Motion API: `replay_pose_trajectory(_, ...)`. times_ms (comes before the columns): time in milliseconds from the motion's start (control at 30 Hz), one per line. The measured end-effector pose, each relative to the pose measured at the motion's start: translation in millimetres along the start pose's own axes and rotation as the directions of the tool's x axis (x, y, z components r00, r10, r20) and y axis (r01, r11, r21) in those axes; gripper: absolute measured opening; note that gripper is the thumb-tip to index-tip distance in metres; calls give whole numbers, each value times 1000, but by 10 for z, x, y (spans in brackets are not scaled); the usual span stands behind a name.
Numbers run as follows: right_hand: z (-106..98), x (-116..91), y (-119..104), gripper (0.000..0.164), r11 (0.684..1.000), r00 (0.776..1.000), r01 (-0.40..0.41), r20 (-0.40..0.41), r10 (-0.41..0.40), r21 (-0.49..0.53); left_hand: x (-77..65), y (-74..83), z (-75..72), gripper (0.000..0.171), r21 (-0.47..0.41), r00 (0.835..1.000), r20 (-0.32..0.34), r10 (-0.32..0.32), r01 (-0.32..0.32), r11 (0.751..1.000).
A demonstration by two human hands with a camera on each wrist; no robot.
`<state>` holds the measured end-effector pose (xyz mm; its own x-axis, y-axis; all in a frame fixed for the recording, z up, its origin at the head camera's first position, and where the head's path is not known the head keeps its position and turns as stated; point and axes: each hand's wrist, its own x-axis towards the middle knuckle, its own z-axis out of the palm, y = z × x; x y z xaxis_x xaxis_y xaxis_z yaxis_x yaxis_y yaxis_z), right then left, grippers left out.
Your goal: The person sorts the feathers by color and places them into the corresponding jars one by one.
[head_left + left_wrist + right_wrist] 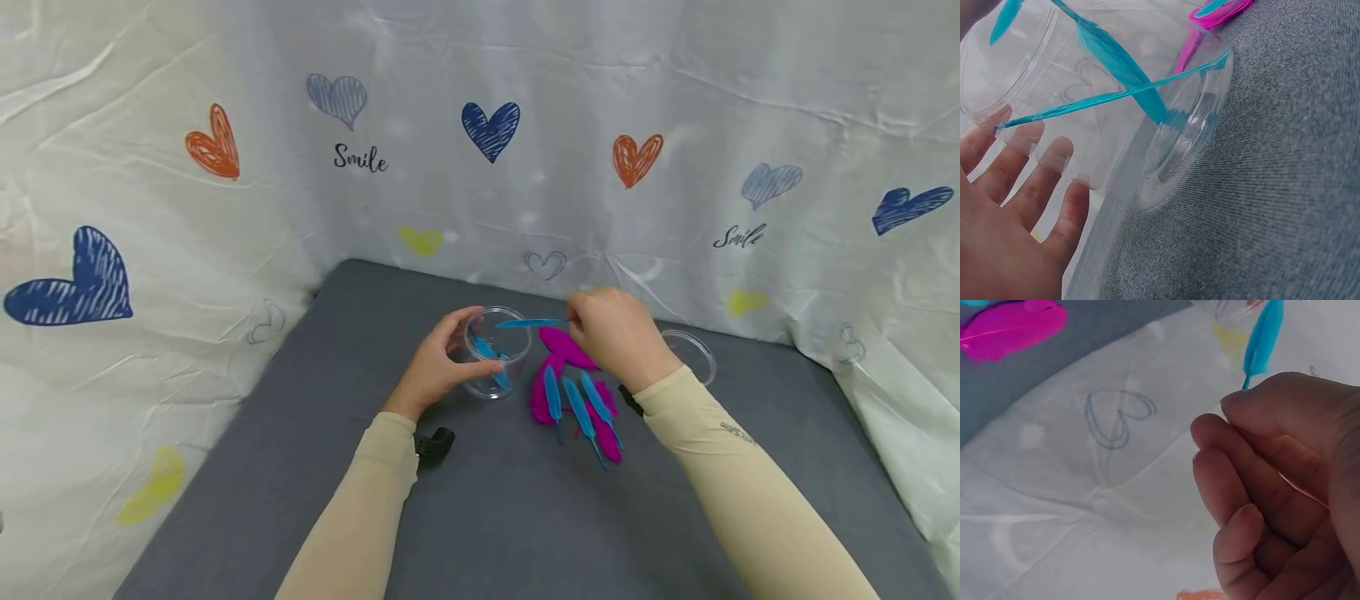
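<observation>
My left hand (435,367) grips a clear plastic jar (517,367) by its side, thumb in front and fingers round the back. Crossing blue feathers (1116,56) lie inside the jar, seen through its wall in the left wrist view. Between thumb and forefinger, my right hand (618,333) pinches another blue feather (1264,340) by its quill end. That feather (528,322) points left, its tip over the jar's open mouth. Several magenta feathers (562,346) lie right of the jar, with three blue feathers (577,408) on top of them.
A clear round lid (705,354) lies on the grey table (525,525), partly behind my right wrist. The white curtain (555,208) with printed hearts hangs along the table's back and sides. A black wrist device (435,447) sits under my left wrist.
</observation>
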<state>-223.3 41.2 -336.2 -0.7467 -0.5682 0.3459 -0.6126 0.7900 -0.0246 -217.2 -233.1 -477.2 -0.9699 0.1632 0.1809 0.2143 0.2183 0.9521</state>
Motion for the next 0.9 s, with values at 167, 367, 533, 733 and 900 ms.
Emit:
replay_pose_trajectory(167, 5, 96, -68, 38, 1000, 1000, -11, 27, 12, -28, 11, 2, 22, 91, 7, 1000, 5, 3, -3, 1000)
replay_pose_trajectory(367, 61, 182, -164, 35, 999, 999, -14, 32, 14, -29, 6, 2, 33, 91, 17, 1000, -3, 5, -5, 1000)
replay_pose_trajectory(533, 128, 185, -217, 21, 998, 998, -25, 53, 27, -51, -4, 12, 40, 92, 34, 1000, 1, 1, -1, 999)
replay_pose_trajectory(733, 161, 187, -238, 12, 998, 999, 3, 32, -1, -70, -9, 27, 22, 91, 47, 1000, -14, -8, 8, 999)
replay_pose_trajectory(900, 158, 214, -257, 10, 998, 999, 32, 11, -32, -51, -23, 20, -8, 89, 44, 1000, -18, -19, 20, 999)
